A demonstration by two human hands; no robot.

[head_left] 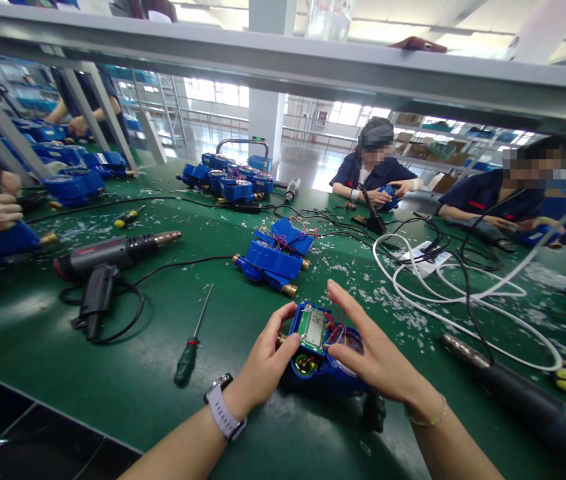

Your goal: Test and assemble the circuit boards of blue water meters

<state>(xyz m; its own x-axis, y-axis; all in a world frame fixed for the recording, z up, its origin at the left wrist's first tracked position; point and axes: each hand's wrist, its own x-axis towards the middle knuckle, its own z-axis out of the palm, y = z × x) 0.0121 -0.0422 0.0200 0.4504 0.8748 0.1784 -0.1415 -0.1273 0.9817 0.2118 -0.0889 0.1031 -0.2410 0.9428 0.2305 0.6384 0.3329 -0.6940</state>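
Observation:
A blue meter housing (330,377) sits on the green table in front of me, its top uncovered. Inside it are a green circuit board with a small display (313,329) and red wires (335,328). My left hand (269,353) grips the left side of the housing, thumb at the display's edge. On the right, my right hand (375,347) has its fingers spread, the thumb touching near the board and the index finger raised. Just beyond lies a group of blue meter parts (275,260) with brass fittings. A green-handled screwdriver (187,360) lies to the left.
A heat gun (107,267) with its cable lies at the left, another dark tool (527,393) at the right. White tubing (397,280) and black cables cross the right side. More blue meters (235,180) stand behind. Several people work around the table; a shelf edge (283,53) spans above.

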